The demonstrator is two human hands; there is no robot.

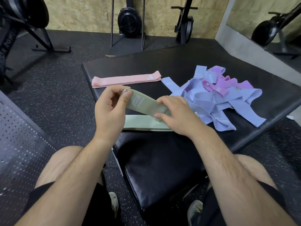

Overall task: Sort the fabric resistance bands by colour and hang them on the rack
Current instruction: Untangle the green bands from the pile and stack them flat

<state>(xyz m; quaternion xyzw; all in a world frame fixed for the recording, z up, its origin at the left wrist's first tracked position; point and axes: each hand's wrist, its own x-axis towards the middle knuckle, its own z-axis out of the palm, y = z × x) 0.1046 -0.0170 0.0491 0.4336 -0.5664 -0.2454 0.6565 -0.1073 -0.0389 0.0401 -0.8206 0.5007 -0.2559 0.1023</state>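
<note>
Above the person's bare knees, the left hand (108,108) pinched one end of a green band (143,103) between thumb and fingers. The right hand (175,115) gripped its other end, holding it stretched just over a stack of green bands (140,123) on the black mat (162,62). Beyond lay a neat pink stack (127,79), to its right a loose heap of blue and purple bands (219,97) on the same mat, and black exercise machines (130,22) stood by the far wall.
</note>
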